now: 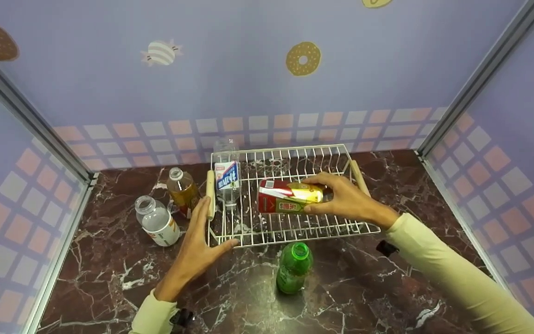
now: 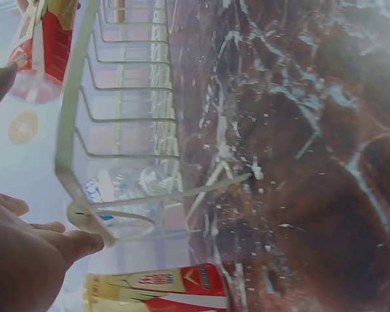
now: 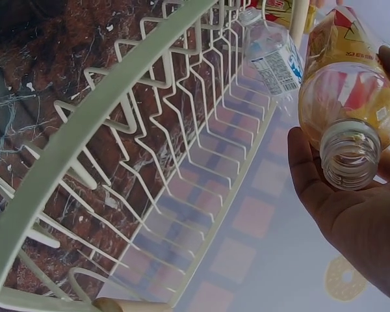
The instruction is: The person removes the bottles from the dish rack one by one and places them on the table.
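My right hand (image 1: 346, 199) grips an open-necked clear plastic bottle (image 1: 288, 195) with a red and yellow label. It holds the bottle sideways above a white wire rack (image 1: 295, 235), neck toward the palm, as the right wrist view also shows. My left hand (image 1: 202, 246) is spread at the rack's left front corner, its fingertips by the wooden handle (image 1: 210, 185) and its thumb along the front rim. Whether the fingers press on the rack is hard to tell. A clear bottle (image 1: 228, 178) with a blue and white label lies in the rack's left end.
Left of the rack stand an amber-looking bottle (image 1: 183, 192) with a yellow and red label and a clear bottle (image 1: 158, 222) with a white label. A green bottle (image 1: 294, 269) stands before the rack on the dark marbled surface (image 1: 350, 287). Patterned walls (image 1: 257, 83) enclose the surface.
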`<state>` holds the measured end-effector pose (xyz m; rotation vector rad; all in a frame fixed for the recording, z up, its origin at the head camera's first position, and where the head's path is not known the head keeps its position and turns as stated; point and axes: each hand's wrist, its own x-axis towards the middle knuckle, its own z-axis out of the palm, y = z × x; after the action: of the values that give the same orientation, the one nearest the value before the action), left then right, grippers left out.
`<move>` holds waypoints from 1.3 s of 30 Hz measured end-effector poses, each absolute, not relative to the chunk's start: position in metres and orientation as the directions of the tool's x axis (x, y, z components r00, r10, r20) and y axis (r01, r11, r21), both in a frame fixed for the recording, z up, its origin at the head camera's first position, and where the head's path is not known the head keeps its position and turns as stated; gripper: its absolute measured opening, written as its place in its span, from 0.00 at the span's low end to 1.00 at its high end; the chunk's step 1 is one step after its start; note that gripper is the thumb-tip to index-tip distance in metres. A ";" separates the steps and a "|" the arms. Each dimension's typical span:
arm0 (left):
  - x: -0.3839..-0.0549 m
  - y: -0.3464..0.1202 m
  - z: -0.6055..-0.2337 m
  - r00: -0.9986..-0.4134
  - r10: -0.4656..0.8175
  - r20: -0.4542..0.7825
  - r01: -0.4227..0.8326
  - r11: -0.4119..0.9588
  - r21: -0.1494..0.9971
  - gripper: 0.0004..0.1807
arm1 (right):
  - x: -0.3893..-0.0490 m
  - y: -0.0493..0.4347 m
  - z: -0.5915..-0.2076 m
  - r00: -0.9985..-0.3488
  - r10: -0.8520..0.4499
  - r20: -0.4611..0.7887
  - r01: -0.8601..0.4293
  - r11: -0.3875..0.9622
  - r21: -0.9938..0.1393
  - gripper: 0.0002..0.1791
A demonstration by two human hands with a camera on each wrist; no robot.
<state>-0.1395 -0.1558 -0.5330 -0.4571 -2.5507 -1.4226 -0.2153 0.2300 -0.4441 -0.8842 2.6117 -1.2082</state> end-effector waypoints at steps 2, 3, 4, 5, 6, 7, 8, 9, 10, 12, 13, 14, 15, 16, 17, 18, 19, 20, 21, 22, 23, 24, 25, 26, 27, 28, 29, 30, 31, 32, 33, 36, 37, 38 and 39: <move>-0.139 -0.153 -0.528 -0.930 0.184 0.319 0.368 0.499 0.785 0.67 | -0.215 0.229 -0.444 -0.814 -0.567 0.127 -0.470 0.515 -0.717 0.37; -0.138 -0.152 -0.526 -0.927 0.190 0.323 0.375 0.504 0.778 0.67 | -0.214 0.228 -0.444 -0.812 -0.570 0.130 -0.477 0.516 -0.711 0.37; -0.138 -0.151 -0.525 -0.925 0.196 0.325 0.380 0.509 0.773 0.66 | -0.214 0.228 -0.444 -0.810 -0.572 0.130 -0.479 0.518 -0.708 0.38; -0.138 -0.150 -0.523 -0.923 0.201 0.327 0.383 0.514 0.767 0.66 | -0.214 0.227 -0.444 -0.808 -0.574 0.130 -0.483 0.521 -0.704 0.38; -0.138 -0.149 -0.521 -0.923 0.205 0.325 0.384 0.520 0.763 0.66 | -0.213 0.226 -0.443 -0.808 -0.575 0.129 -0.484 0.522 -0.703 0.38; -0.138 -0.148 -0.519 -0.923 0.208 0.323 0.383 0.525 0.760 0.66 | -0.213 0.226 -0.443 -0.807 -0.576 0.127 -0.483 0.522 -0.702 0.38; -0.138 -0.146 -0.517 -0.923 0.211 0.321 0.384 0.527 0.759 0.66 | -0.213 0.225 -0.443 -0.807 -0.577 0.125 -0.483 0.523 -0.703 0.38; -0.138 -0.145 -0.515 -0.923 0.214 0.319 0.384 0.526 0.759 0.66 | -0.212 0.224 -0.443 -0.807 -0.578 0.123 -0.482 0.524 -0.702 0.39; -0.139 -0.144 -0.513 -0.922 0.219 0.320 0.388 0.523 0.759 0.65 | -0.212 0.224 -0.443 -0.806 -0.579 0.122 -0.484 0.526 -0.699 0.39; -0.140 -0.141 -0.509 -0.917 0.234 0.323 0.399 0.518 0.757 0.64 | -0.212 0.221 -0.442 -0.804 -0.581 0.123 -0.489 0.531 -0.692 0.38; -0.141 -0.139 -0.507 -0.914 0.243 0.325 0.405 0.515 0.755 0.64 | -0.212 0.220 -0.441 -0.803 -0.583 0.123 -0.493 0.533 -0.688 0.38; -0.142 -0.138 -0.505 -0.910 0.253 0.327 0.413 0.510 0.754 0.64 | -0.212 0.219 -0.441 -0.800 -0.587 0.125 -0.499 0.535 -0.682 0.38; -0.143 -0.137 -0.503 -0.907 0.265 0.328 0.421 0.511 0.749 0.63 | -0.212 0.218 -0.441 -0.797 -0.590 0.128 -0.505 0.535 -0.677 0.37; -0.143 -0.135 -0.502 -0.904 0.277 0.325 0.425 0.514 0.745 0.63 | -0.212 0.216 -0.440 -0.793 -0.595 0.127 -0.508 0.533 -0.677 0.37; -0.144 -0.134 -0.500 -0.902 0.289 0.321 0.429 0.517 0.741 0.63 | -0.211 0.215 -0.440 -0.790 -0.600 0.127 -0.511 0.530 -0.677 0.37; -0.145 -0.133 -0.499 -0.899 0.301 0.318 0.434 0.520 0.735 0.63 | -0.211 0.214 -0.440 -0.787 -0.605 0.126 -0.514 0.528 -0.676 0.37; -0.146 -0.131 -0.497 -0.897 0.315 0.311 0.437 0.522 0.733 0.63 | -0.211 0.213 -0.439 -0.784 -0.608 0.125 -0.515 0.526 -0.677 0.37; -0.147 -0.129 -0.496 -0.895 0.326 0.305 0.440 0.527 0.728 0.63 | -0.211 0.212 -0.439 -0.781 -0.612 0.125 -0.518 0.523 -0.677 0.37; -0.147 -0.127 -0.495 -0.892 0.339 0.299 0.443 0.530 0.723 0.62 | -0.211 0.212 -0.439 -0.779 -0.614 0.124 -0.519 0.522 -0.677 0.37; -0.148 -0.125 -0.494 -0.888 0.353 0.295 0.449 0.527 0.721 0.62 | -0.211 0.211 -0.439 -0.777 -0.618 0.123 -0.521 0.520 -0.676 0.37; -0.149 -0.123 -0.493 -0.883 0.365 0.293 0.456 0.525 0.719 0.62 | -0.211 0.210 -0.439 -0.774 -0.621 0.125 -0.526 0.520 -0.673 0.36; -0.150 -0.121 -0.492 -0.880 0.376 0.291 0.460 0.523 0.717 0.61 | -0.210 0.210 -0.439 -0.772 -0.623 0.125 -0.528 0.520 -0.672 0.36; -0.151 -0.119 -0.491 -0.877 0.384 0.288 0.464 0.522 0.716 0.61 | -0.210 0.209 -0.439 -0.770 -0.626 0.123 -0.529 0.518 -0.672 0.36; -0.152 -0.118 -0.490 -0.874 0.391 0.289 0.469 0.521 0.713 0.60 | -0.209 0.208 -0.438 -0.767 -0.630 0.123 -0.532 0.516 -0.671 0.36; -0.153 -0.116 -0.489 -0.871 0.397 0.290 0.474 0.521 0.710 0.60 | -0.208 0.207 -0.438 -0.765 -0.632 0.123 -0.534 0.516 -0.669 0.36; -0.154 -0.114 -0.488 -0.867 0.404 0.290 0.479 0.520 0.707 0.60 | -0.208 0.206 -0.438 -0.761 -0.637 0.124 -0.537 0.510 -0.672 0.36; -0.154 -0.113 -0.487 -0.865 0.410 0.289 0.483 0.522 0.703 0.59 | -0.208 0.205 -0.438 -0.757 -0.641 0.124 -0.538 0.505 -0.675 0.36; -0.155 -0.111 -0.486 -0.861 0.420 0.288 0.489 0.526 0.696 0.58 | -0.207 0.204 -0.437 -0.754 -0.645 0.125 -0.539 0.498 -0.680 0.36; -0.156 -0.109 -0.485 -0.855 0.430 0.290 0.499 0.529 0.686 0.58 | -0.206 0.203 -0.437 -0.751 -0.649 0.126 -0.540 0.493 -0.682 0.36; -0.157 -0.108 -0.484 -0.851 0.439 0.289 0.506 0.534 0.677 0.57 | -0.206 0.203 -0.436 -0.747 -0.652 0.129 -0.544 0.489 -0.682 0.36; -0.158 -0.106 -0.482 -0.845 0.451 0.288 0.515 0.538 0.667 0.57 | -0.205 0.202 -0.436 -0.745 -0.654 0.131 -0.547 0.486 -0.682 0.36; -0.160 -0.103 -0.479 -0.827 0.482 0.290 0.543 0.550 0.634 0.56 | -0.204 0.200 -0.435 -0.736 -0.664 0.134 -0.557 0.481 -0.677 0.36; -0.160 -0.102 -0.478 -0.822 0.489 0.292 0.551 0.554 0.624 0.56 | -0.203 0.199 -0.435 -0.734 -0.667 0.132 -0.560 0.483 -0.674 0.36; -0.160 -0.101 -0.476 -0.819 0.495 0.291 0.557 0.558 0.616 0.56 | -0.202 0.198 -0.435 -0.730 -0.671 0.130 -0.562 0.482 -0.672 0.35; -0.161 -0.100 -0.475 -0.813 0.502 0.295 0.565 0.560 0.605 0.55 | -0.202 0.197 -0.435 -0.727 -0.675 0.127 -0.564 0.481 -0.671 0.35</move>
<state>-0.1607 -0.0998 -0.4752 -0.9239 -2.6954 -1.0952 -0.2019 0.1967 -0.4348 -1.0830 2.5673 -1.0750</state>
